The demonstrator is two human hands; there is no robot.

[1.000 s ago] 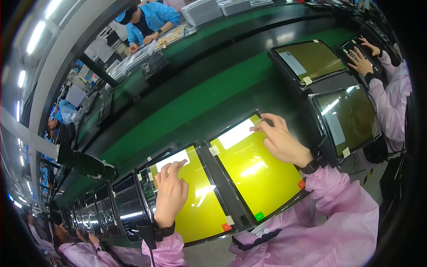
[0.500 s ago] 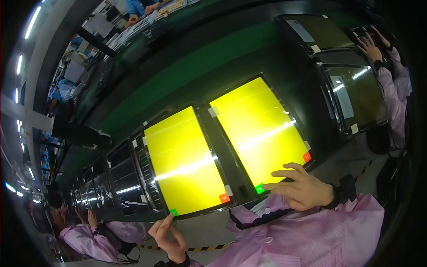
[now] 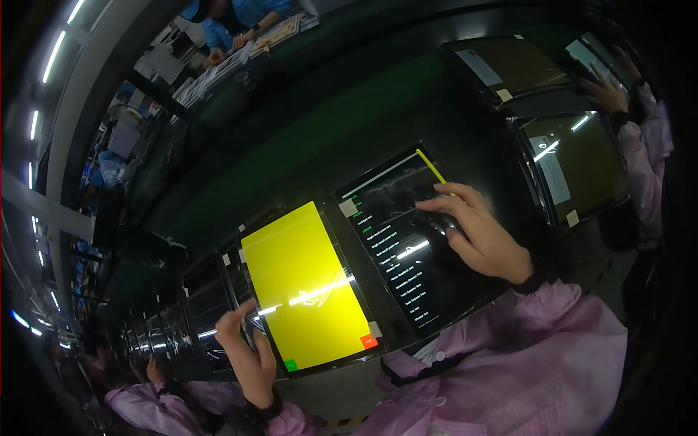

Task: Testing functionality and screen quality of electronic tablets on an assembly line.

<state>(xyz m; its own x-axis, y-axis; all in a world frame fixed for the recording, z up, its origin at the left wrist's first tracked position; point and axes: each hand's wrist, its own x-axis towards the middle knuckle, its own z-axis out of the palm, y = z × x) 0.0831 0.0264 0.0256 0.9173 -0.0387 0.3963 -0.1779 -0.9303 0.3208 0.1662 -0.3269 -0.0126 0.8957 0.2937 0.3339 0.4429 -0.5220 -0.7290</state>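
Observation:
Two flat tablet-like screens lie side by side before me on the dark bench. The left screen (image 3: pixel 302 269) glows plain yellow, with a small green square and a small red square along its near edge. The right screen (image 3: pixel 392 218) is black with a list of text lines and a thin yellow strip at its far right. Beside the left screen's left edge is my left hand (image 3: pixel 251 356), open, thumb and forefinger apart. My right hand (image 3: pixel 487 236) hovers over the right screen, open, fingers reaching left; whether a fingertip touches the glass I cannot tell. Both hands hold nothing.
Dark screens (image 3: pixel 207 298) line the bench to my left. On the right lie two brownish panels (image 3: pixel 589 167) with pale tabs, where another person's hand (image 3: pixel 603 91) works. A co-worker in pink (image 3: pixel 149 403) is at lower left; one in blue (image 3: pixel 254 14) sits across.
The right screen has gone from yellow to a black text list. My right hand moved up and away from its near edge. My left hand left the green square and moved up-left.

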